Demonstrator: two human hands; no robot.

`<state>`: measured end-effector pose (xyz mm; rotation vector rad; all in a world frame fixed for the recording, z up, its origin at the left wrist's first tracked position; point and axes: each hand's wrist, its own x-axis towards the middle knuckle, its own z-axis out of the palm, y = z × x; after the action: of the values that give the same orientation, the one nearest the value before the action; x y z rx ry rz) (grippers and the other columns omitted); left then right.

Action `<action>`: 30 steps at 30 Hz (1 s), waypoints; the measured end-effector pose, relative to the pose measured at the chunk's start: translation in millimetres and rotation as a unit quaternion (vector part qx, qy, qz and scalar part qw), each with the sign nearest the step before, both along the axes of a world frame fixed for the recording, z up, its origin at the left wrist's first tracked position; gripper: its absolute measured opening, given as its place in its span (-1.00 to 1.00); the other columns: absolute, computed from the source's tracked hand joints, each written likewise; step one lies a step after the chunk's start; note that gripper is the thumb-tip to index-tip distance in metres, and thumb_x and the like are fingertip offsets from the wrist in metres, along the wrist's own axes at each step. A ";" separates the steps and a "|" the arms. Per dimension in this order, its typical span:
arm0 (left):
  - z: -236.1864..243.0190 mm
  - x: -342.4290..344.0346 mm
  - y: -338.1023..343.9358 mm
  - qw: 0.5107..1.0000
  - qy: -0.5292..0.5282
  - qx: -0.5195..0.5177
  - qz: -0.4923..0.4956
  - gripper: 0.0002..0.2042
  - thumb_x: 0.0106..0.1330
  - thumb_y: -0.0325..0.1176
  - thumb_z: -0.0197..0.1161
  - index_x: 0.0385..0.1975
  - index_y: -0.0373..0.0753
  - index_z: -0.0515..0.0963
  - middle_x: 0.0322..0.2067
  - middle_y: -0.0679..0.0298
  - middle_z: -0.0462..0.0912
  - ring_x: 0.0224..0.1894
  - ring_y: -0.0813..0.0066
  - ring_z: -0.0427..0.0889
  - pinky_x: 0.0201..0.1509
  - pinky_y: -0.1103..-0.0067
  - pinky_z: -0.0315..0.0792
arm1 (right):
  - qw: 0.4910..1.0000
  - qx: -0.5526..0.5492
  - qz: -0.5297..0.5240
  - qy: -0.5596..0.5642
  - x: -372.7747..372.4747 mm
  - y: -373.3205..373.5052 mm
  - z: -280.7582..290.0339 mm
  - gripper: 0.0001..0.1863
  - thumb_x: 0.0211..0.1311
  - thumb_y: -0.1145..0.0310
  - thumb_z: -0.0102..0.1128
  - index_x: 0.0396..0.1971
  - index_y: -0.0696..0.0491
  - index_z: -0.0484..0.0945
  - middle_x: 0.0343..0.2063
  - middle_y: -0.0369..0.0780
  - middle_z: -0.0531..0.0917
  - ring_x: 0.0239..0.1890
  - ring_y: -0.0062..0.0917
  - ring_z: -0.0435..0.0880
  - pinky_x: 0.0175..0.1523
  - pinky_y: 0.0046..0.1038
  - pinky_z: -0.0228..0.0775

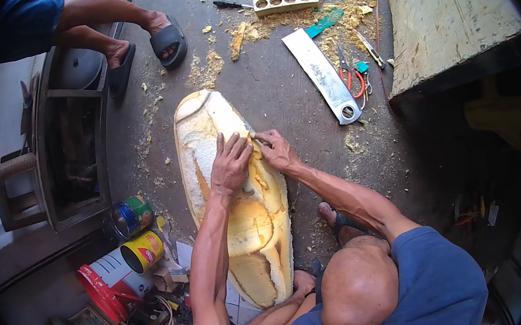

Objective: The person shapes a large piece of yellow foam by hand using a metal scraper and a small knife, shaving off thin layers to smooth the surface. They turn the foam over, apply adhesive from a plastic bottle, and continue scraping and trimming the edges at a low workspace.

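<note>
A long, pale yellow foam seat pad (pixel 247 218), uneven and cut on its surface, lies lengthwise on the dark floor in front of me. My left hand (pixel 232 164) rests flat on its upper half, fingers stretched forward and a little apart. At the pad's right edge, my right hand (pixel 277 151) has its thumb and fingers pinched together, close to the left fingertips. A small raised strip of foam (pixel 253 150) shows between the two hands. Whatever the right fingers grip is too small and covered to make out.
Beyond the pad lie a silver blade-like plate (pixel 321 75), red-handled scissors (pixel 352 81), a cutter knife (pixel 370 49), a socket strip (pixel 286 3) and foam crumbs (pixel 205 71). Another person's sandalled foot (pixel 168 43) stands far left. Cans (pixel 143 251) and a bucket (pixel 110 282) crowd the near left.
</note>
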<state>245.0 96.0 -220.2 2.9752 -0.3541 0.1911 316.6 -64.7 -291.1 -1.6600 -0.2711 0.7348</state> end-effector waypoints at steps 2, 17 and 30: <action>0.1 1.3 -4.3 1.000 0.008 -0.017 0.015 -0.77 0.27 -0.47 0.25 -0.09 -0.21 0.69 0.03 0.18 0.65 0.27 0.17 0.52 0.54 0.09 0.06 | 0.996 -0.018 0.008 -0.083 -10.5 -10.5 -2.1 -0.58 0.23 0.46 -0.02 0.07 0.08 0.62 0.03 -0.02 0.54 0.10 -0.17 0.57 0.25 -0.27 0.41; -4.9 -26.8 13.6 0.995 -0.057 -0.066 0.046 -0.80 0.21 -0.45 0.14 -0.21 -0.23 0.64 -0.06 0.10 0.67 0.15 0.14 0.61 0.38 0.07 0.33 | 0.977 -0.026 0.086 -0.194 -34.3 -9.5 29.9 -0.61 0.18 0.42 0.15 0.04 0.07 0.65 -0.17 -0.07 0.58 -0.08 -0.17 0.58 0.06 -0.27 0.43; -26.7 -20.1 -22.3 0.996 -0.037 -0.011 0.082 -0.74 0.32 -0.34 0.04 -0.11 -0.21 0.62 0.14 0.17 0.55 0.39 0.24 0.36 0.58 0.19 0.04 | 0.943 -0.110 0.148 -0.276 -95.9 -158.0 -7.6 -0.35 0.18 0.41 0.12 0.35 0.01 0.33 0.00 0.13 0.52 0.01 0.17 0.50 0.14 0.06 0.38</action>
<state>224.9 73.7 -246.9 2.9815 -0.1132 0.3209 220.7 -222.7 -298.7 -2.0475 -0.8782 0.5133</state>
